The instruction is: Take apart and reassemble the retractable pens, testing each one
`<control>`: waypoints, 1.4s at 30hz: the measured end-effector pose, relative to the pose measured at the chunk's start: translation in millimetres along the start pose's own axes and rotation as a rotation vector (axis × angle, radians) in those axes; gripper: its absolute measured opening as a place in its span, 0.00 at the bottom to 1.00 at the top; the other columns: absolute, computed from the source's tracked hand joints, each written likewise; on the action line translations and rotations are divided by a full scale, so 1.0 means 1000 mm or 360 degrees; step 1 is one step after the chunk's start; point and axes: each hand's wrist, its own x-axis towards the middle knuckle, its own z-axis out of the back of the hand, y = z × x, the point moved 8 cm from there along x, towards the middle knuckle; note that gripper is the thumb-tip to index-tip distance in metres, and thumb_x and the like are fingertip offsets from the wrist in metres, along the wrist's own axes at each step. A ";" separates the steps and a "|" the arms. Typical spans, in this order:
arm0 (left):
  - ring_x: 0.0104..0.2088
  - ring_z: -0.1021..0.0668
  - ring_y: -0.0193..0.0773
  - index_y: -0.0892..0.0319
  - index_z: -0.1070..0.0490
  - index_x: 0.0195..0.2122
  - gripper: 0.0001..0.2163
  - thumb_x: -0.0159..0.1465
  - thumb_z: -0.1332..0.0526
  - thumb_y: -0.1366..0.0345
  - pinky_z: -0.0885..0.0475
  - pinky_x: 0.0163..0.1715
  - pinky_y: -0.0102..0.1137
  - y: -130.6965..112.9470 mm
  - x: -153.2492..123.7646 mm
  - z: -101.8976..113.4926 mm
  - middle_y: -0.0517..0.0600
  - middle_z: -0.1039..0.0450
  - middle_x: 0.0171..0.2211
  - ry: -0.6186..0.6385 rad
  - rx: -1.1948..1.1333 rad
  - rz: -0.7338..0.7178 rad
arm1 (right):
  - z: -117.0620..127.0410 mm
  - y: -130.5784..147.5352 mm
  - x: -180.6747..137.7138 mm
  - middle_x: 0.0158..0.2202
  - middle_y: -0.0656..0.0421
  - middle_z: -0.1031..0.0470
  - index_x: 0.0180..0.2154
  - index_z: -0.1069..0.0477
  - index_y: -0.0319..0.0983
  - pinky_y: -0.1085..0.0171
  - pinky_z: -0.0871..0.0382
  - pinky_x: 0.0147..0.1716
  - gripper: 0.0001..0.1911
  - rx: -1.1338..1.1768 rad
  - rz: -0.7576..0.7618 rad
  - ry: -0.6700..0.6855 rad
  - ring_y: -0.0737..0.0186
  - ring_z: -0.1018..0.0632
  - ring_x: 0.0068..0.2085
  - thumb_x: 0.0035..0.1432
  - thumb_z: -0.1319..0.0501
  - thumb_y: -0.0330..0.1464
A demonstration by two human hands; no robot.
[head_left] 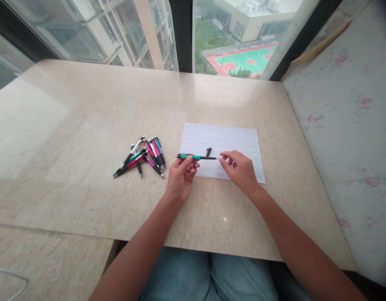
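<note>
My left hand [181, 175] is closed around a green and black pen [196, 157], which it holds level above the paper with its black end pointing right. A thin, pale piece sticks out of that end. At its tip, the thumb and forefinger of my right hand [238, 167] are pinched together; whatever lies between them is too small to make out. Just behind the pen, a short black piece [209, 151], like a pen cap, rests on the sheet of lined paper with writing [224, 136].
Left of my hands lies a loose pile of pens [139, 156] in white, pink, green, blue and purple. The pale stone counter [86, 188] runs up to a window at the back. A flowered wall [337, 125] stands on the right. A white cable [14, 274] shows at lower left.
</note>
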 end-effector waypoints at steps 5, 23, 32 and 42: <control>0.27 0.23 0.27 0.61 0.27 0.34 0.10 0.53 0.28 0.67 0.31 0.25 0.19 -0.001 0.000 0.001 0.47 0.23 0.31 -0.0008 -0.0029 0.0007 | -0.024 0.007 0.012 0.41 0.52 0.23 0.51 0.29 0.39 0.59 0.31 0.35 0.20 -0.0436 0.0013 0.0137 0.54 0.24 0.40 0.59 0.38 0.40; 0.27 0.22 0.27 0.62 0.25 0.33 0.10 0.52 0.27 0.67 0.32 0.23 0.17 -0.002 0.000 0.000 0.46 0.24 0.29 -0.0001 -0.0037 0.0006 | -0.008 -0.031 0.003 0.35 0.59 0.27 0.54 0.33 0.43 0.63 0.28 0.32 0.21 0.0731 -0.0298 -0.0001 0.64 0.25 0.33 0.57 0.38 0.35; 0.28 0.23 0.27 0.62 0.24 0.33 0.10 0.52 0.27 0.67 0.33 0.23 0.18 -0.008 0.003 0.005 0.47 0.24 0.29 -0.0050 0.0028 -0.0125 | 0.011 -0.021 0.002 0.32 0.59 0.26 0.35 0.27 0.41 0.63 0.29 0.32 0.03 0.0910 -0.0294 -0.0251 0.65 0.26 0.32 0.57 0.37 0.32; 0.28 0.23 0.27 0.62 0.24 0.34 0.10 0.52 0.27 0.66 0.34 0.23 0.19 -0.008 0.004 0.006 0.48 0.24 0.31 -0.0075 0.0092 -0.0157 | 0.019 -0.005 0.003 0.28 0.61 0.28 0.31 0.28 0.41 0.65 0.33 0.29 0.04 0.0935 -0.0132 -0.0287 0.65 0.28 0.31 0.55 0.39 0.27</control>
